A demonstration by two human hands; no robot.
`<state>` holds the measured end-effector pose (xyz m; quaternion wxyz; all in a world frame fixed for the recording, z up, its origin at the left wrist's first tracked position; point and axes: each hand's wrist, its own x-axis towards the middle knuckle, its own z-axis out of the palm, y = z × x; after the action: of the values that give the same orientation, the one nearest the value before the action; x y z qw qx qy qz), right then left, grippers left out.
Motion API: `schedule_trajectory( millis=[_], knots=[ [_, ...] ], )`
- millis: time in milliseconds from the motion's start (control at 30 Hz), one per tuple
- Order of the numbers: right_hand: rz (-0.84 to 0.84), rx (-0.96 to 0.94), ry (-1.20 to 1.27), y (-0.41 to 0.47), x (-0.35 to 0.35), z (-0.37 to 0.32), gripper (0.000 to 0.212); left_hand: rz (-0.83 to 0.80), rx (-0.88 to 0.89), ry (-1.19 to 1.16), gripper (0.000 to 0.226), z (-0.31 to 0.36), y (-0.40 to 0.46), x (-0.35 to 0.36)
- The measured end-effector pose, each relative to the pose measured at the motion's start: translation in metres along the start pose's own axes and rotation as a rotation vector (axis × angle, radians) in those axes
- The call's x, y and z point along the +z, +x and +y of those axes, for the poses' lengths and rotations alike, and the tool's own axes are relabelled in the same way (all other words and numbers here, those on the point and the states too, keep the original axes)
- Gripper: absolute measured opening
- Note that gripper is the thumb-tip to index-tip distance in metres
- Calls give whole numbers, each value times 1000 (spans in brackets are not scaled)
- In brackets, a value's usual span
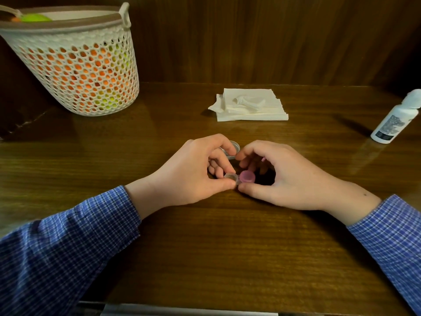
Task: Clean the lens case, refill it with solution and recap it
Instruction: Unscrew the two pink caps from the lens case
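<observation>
A home setting: a dark wooden worktop (227,236) against wood-panelled wall (250,37), with a white perforated basket (79,71), folded tissues (250,106) and a small white bottle (394,119).

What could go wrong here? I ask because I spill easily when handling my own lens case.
The left hand pinches the lens case at one end while the right hand works the pink cap; a slip could tip it. The uncovered well may spill whatever it holds. The loose clear cap sits close beside the fingers and could be knocked away.
</observation>
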<state>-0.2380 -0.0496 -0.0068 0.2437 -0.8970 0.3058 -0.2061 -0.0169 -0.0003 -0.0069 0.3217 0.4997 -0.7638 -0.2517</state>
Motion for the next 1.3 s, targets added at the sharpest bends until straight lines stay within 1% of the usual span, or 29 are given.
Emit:
schedule_trajectory(
  millis=[167, 300, 467, 533, 633, 800, 867, 1000, 1133, 1233, 1300],
  knots=[
    [-24, 14, 42, 0, -1, -1, 32, -3, -4, 0, 52, 0, 0, 0],
    [-51, -7, 51, -1, -3, -2, 34, -6, -6, 3, 54, 0, 0, 0],
    [11, 4, -25, 0, -2, 0, 38, 0, -2, 7, 52, 0, 0, 0],
    [17, 17, -35, 1, -2, 0, 36, 0, -7, 3, 51, 0, 0, 0],
    [-17, 25, 5, 0, -3, -1, 31, -4, -12, 0, 52, 0, 0, 0],
    [-101, 10, 7, -2, -9, -3, 36, -11, -15, -4, 55, 0, 0, -1],
    [-110, 10, 27, -2, -13, -4, 36, -9, -15, -5, 55, 0, -1, -1],
    [24, 23, 85, -3, -32, 0, 34, -1, -12, -8, 51, 0, -1, 0],
    [156, 119, 140, -9, -52, 20, 26, 10, 1, -7, 50, 0, -1, 2],
    [188, 210, 124, -13, -54, 35, 16, 11, 9, 3, 50, 1, -1, 2],
    [180, 251, 85, -14, -52, 41, 20, 14, 11, 2, 49, 0, 0, 2]
  ],
)
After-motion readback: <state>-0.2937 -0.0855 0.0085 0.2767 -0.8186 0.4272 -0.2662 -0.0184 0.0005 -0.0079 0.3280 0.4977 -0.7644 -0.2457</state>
